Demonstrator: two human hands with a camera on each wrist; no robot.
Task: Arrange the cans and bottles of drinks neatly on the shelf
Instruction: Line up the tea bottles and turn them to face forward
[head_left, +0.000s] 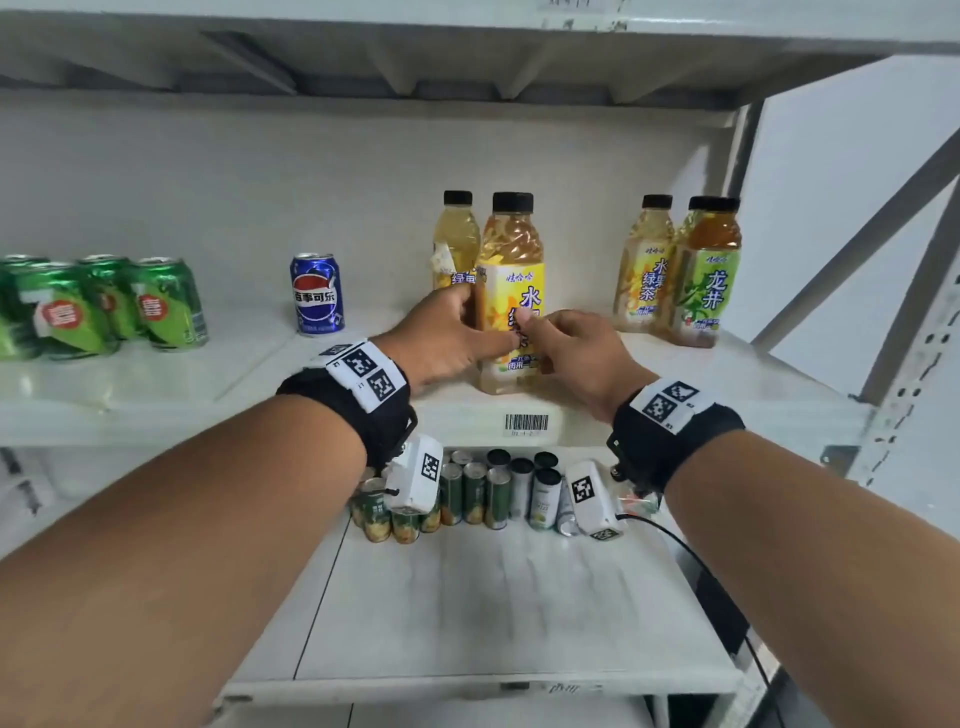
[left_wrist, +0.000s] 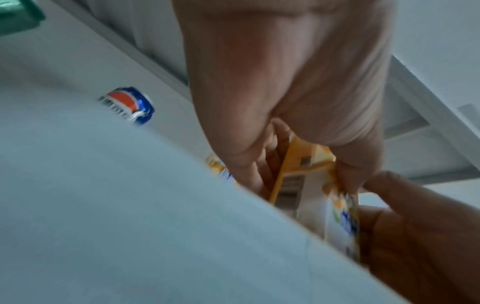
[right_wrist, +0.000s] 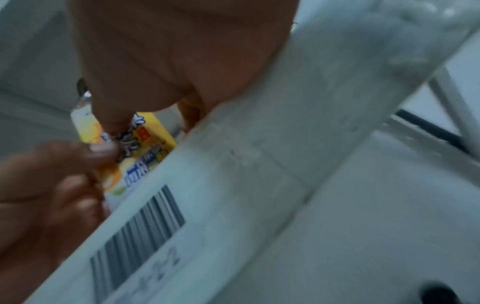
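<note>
the yellow-labelled bottle (head_left: 511, 291) is gripped upright at its label by the left hand (head_left: 447, 338) and right hand (head_left: 576, 345), on the shelf (head_left: 769, 395); full, likely heavy, smooth plastic, best held mid-body.

Your forearms are bare. Each wrist wears a black strap (head_left: 358, 400) topped with white square-code tags (head_left: 670, 399), a white coded camera box (head_left: 415, 475) beneath, a black cable (head_left: 691, 561) trailing right.
</note>
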